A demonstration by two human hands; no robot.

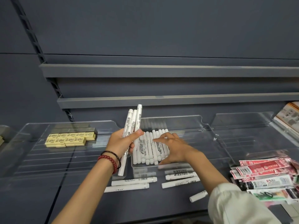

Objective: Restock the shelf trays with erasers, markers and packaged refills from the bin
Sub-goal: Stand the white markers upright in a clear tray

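Observation:
My left hand [123, 143] grips a bunch of three white markers [131, 122], held upright over the left edge of the middle clear tray [178, 120]. A row of white markers [148, 147] lies side by side in that tray. Spread fingers of my right hand [173, 147] rest on the right end of the row. Several loose white markers [134, 181] lie on the shelf in front of the tray. Yellow erasers [69, 139] sit in the left clear tray [40, 152]. Red and white packaged refills [265, 173] are piled at the right.
An empty-looking clear tray [252, 126] stands at the right rear. Two grey shelf lips [161, 70] run above. Printed packets [289, 117] show at the far right edge. Dark grey blocks [72, 126] sit behind the erasers.

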